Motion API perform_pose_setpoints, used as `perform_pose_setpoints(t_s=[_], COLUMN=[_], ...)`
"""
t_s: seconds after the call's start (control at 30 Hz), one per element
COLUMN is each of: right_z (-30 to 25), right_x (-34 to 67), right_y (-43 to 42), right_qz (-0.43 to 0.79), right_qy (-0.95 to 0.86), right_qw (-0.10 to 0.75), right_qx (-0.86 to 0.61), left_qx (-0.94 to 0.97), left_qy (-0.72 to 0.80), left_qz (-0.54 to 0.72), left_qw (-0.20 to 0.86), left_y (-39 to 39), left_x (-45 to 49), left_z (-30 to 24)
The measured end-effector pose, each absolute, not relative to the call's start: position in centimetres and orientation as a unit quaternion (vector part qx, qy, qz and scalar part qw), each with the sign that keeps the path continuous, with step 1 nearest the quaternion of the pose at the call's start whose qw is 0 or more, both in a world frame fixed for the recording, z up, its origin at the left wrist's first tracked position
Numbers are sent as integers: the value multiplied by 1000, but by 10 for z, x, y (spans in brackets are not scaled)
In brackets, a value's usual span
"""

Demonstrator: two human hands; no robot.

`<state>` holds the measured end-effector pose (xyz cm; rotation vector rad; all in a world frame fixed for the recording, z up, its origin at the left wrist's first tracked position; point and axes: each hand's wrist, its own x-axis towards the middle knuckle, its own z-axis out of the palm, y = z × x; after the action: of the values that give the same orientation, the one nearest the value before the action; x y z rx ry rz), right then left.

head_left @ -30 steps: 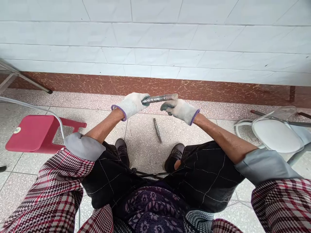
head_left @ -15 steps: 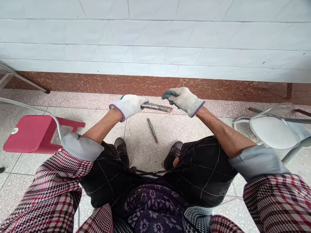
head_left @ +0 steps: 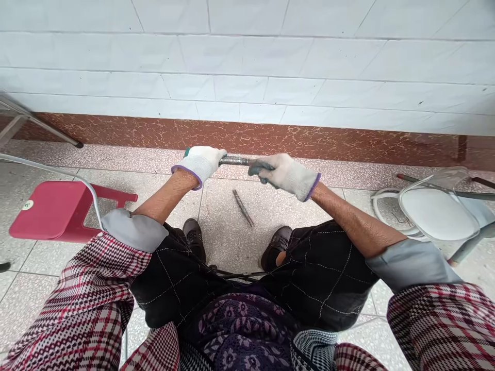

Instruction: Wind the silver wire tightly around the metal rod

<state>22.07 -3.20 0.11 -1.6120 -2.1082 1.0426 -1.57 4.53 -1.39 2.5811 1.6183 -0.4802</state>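
Observation:
My left hand (head_left: 202,161), in a white knit glove with a purple cuff, is closed round the left end of a short rod wound with silvery wire (head_left: 235,160). The rod lies nearly level, held above the floor close to the wall. At its bare right end, the fingers of my right hand (head_left: 280,172) curl over it; they are slightly blurred, and that glove has dark grip coating on the fingers. A second thin, rough-surfaced rod (head_left: 243,208) lies slantwise on the floor between my shoes.
A red plastic stool (head_left: 50,208) is on the floor at left, with a pale hose (head_left: 58,172) passing over it. Metal legs (head_left: 50,126) stand by the tiled wall. At right are a white-seated chair (head_left: 439,214) and a dark bar with a red end (head_left: 410,179).
My right hand has come down and slightly left onto the rod's right end, which was free before. The rod has turned to nearly level and risen slightly with my left hand.

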Motion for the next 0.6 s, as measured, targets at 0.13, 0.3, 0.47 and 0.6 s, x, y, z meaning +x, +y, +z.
perform_pose_setpoints(t_s=[0.13, 0.3, 0.47, 0.6], right_z=[2, -23, -34, -27], right_x=[240, 243, 217, 209], right_y=[-10, -3, -28, -41], right_qz=[330, 393, 368, 383], right_qy=[-697, -655, -736, -752], right_qw=[222, 195, 84, 71], right_qx=[-597, -616, -562, -532], left_qx=[860, 858, 837, 820], left_qy=[484, 490, 534, 559], left_qz=[-149, -21, -8, -114], left_qw=[58, 150, 121, 53], left_y=[32, 20, 34, 45], left_x=[-5, -5, -17, -17], left_z=[-6, 7, -1, -13])
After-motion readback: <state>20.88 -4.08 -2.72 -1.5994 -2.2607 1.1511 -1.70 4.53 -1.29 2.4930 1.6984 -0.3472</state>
